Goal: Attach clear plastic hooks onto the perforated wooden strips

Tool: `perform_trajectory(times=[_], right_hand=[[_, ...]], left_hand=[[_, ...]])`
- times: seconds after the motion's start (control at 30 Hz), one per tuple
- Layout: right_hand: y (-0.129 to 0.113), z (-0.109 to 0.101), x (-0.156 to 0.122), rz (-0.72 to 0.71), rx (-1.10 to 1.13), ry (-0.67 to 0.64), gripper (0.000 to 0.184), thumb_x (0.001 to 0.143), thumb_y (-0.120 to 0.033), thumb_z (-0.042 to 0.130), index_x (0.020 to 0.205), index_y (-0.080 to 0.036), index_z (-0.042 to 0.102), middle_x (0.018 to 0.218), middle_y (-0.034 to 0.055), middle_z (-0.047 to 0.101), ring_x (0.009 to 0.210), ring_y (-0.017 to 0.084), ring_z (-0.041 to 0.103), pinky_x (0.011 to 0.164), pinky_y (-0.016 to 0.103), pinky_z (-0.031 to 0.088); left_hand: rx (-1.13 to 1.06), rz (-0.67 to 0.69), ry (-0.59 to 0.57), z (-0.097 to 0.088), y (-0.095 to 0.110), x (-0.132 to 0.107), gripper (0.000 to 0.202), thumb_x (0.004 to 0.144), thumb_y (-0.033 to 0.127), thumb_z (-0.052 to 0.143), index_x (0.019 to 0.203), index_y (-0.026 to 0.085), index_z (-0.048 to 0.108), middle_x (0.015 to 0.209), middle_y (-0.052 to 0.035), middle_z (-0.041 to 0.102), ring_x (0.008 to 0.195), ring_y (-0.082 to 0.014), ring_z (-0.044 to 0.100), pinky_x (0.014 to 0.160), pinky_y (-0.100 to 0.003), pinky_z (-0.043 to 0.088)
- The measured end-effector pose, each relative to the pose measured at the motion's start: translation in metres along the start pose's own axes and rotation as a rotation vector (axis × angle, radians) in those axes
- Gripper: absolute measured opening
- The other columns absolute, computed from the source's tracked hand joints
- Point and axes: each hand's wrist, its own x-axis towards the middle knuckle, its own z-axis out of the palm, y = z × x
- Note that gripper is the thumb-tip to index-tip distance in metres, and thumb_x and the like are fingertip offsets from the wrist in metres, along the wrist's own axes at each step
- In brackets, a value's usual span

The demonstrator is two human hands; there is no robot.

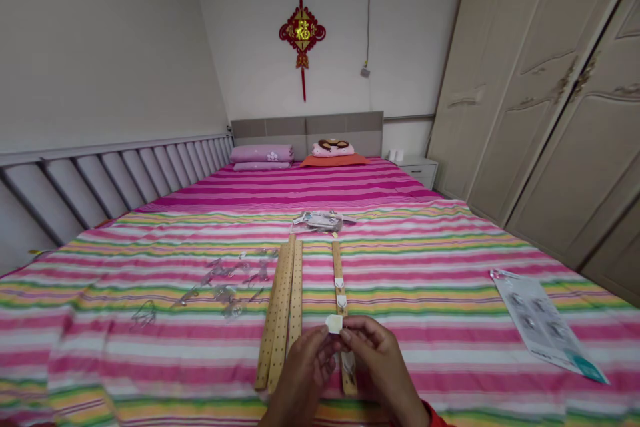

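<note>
Fingers (359, 327) of left hand (304, 365) and right hand (384, 363) pinch a white tab (334, 323).

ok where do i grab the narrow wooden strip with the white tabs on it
Take the narrow wooden strip by its bare far end, coming down from above and pinching its long edges. It lies flat on the striped bedsheet, and that end is free, while the white tabs sit nearer you and your left hand and right hand, pinching a small white tab, are over the near end.

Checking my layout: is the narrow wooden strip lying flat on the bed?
Flat: the narrow wooden strip rests lengthwise on the striped bedspread, its near end showing between your left hand and right hand.
</note>
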Motion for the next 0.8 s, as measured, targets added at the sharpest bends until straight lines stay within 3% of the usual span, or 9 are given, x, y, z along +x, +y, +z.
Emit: perform_trajectory(times=[0.17, 0.3, 0.43, 0.6, 0.73, 0.8], right_hand=[[0.005, -0.003, 0.000, 0.067, 0.087, 0.009, 0.025, 0.063, -0.037, 0.080, 0.069, -0.015, 0.069, 0.059, 0.0022, 0.067, 0.055, 0.013, 0.059, 0.055, 0.024, 0.046], [0.006, -0.006, 0.001, 0.115, 0.069, 0.016, 0.027, 0.064, -0.039, 0.079, 0.070, -0.015, 0.068, 0.056, 0.0017, 0.066, 0.049, 0.011, 0.056, 0.050, 0.021, 0.043], [0.000, -0.007, 0.003, 0.077, -0.060, 0.026, 0.034, 0.059, -0.045, 0.081, 0.069, -0.015, 0.069, 0.051, 0.0015, 0.064, 0.046, 0.012, 0.055, 0.048, 0.022, 0.044], [-0.001, -0.001, 0.002, -0.079, -0.213, 0.031, 0.033, 0.063, -0.047, 0.076, 0.070, -0.016, 0.069, 0.056, 0.0026, 0.064, 0.051, 0.014, 0.057, 0.050, 0.025, 0.047], [0.002, 0.004, -0.002, -0.296, -0.390, 0.012, 0.023, 0.073, -0.041, 0.070, 0.072, -0.018, 0.071, 0.072, 0.0053, 0.065, 0.066, 0.018, 0.062, 0.057, 0.024, 0.050], [0.003, 0.005, -0.004, -0.339, -0.429, -0.003, 0.019, 0.075, -0.038, 0.068, 0.072, -0.018, 0.070, 0.074, 0.0056, 0.065, 0.069, 0.018, 0.062, 0.057, 0.024, 0.050]], left_hand=[[0.207, 0.077, -0.032, -0.008, -0.005, 0.008, 0.039, 0.055, 0.045, 0.080, 0.074, 0.015, 0.065, 0.071, -0.0033, 0.067, 0.067, -0.0108, 0.060, 0.059, -0.019, 0.041], [0.380, 0.300, 0.092, -0.013, -0.007, 0.015, 0.045, 0.048, 0.044, 0.083, 0.077, 0.016, 0.063, 0.077, -0.0038, 0.068, 0.068, -0.0139, 0.062, 0.061, -0.023, 0.046], [0.464, 0.458, 0.081, -0.009, -0.004, 0.010, 0.038, 0.053, 0.040, 0.080, 0.078, 0.017, 0.064, 0.079, -0.0041, 0.069, 0.075, -0.0171, 0.064, 0.070, -0.026, 0.050], [0.449, 0.413, -0.010, -0.006, -0.006, 0.009, 0.033, 0.059, 0.045, 0.076, 0.070, 0.016, 0.064, 0.063, -0.0023, 0.067, 0.064, -0.0156, 0.063, 0.063, -0.025, 0.049], [0.386, 0.315, 0.022, -0.010, -0.009, 0.017, 0.037, 0.056, 0.047, 0.078, 0.069, 0.014, 0.066, 0.065, -0.0025, 0.068, 0.063, -0.0136, 0.061, 0.061, -0.023, 0.047], [0.348, 0.275, 0.032, -0.011, -0.008, 0.019, 0.037, 0.054, 0.046, 0.079, 0.069, 0.014, 0.067, 0.066, -0.0021, 0.067, 0.062, -0.0112, 0.059, 0.060, -0.021, 0.046]])
